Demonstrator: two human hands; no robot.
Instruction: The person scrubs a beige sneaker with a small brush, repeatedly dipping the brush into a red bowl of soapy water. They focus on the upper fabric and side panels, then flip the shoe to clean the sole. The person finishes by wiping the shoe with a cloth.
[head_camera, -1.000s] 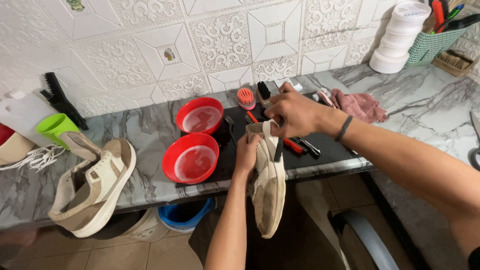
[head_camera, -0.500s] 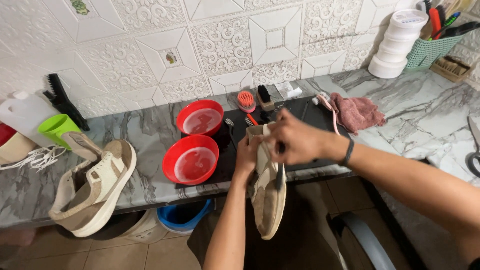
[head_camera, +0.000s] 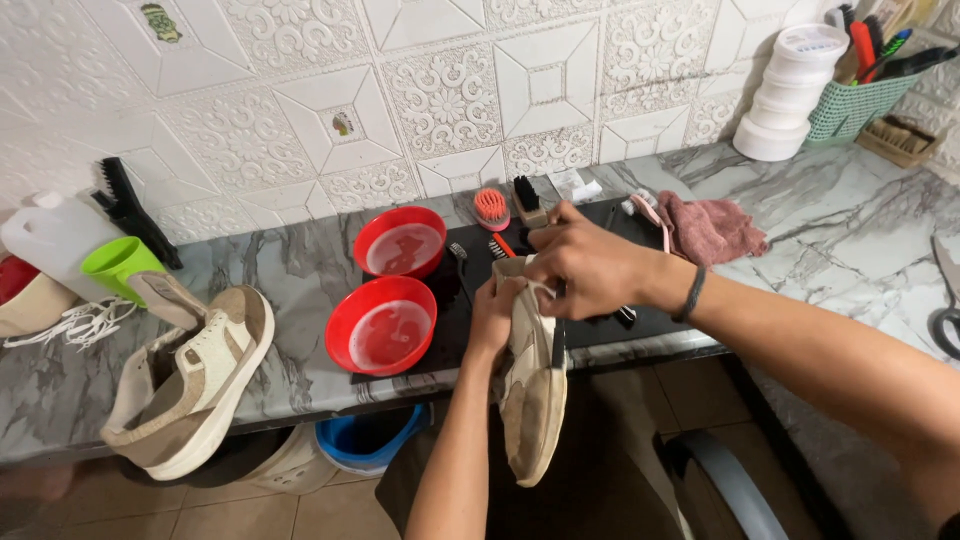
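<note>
Embossed white wall tiles running behind a grey marbled worktop, with a black mat lying across its front edge. Holding a beige and white sneaker upright just off that edge, toe hanging toward the floor; left hand gripping it near the heel from the side. Right hand closing around a dark-handled brush, pressing it against the sneaker's side. Two red bowls sitting just left of the hands, holding cloudy liquid. Matching second sneaker leaning off the worktop edge farther left, near a green cup and white jug. Pink cloth lying beyond the right wrist, small brushes standing by the wall.
</note>
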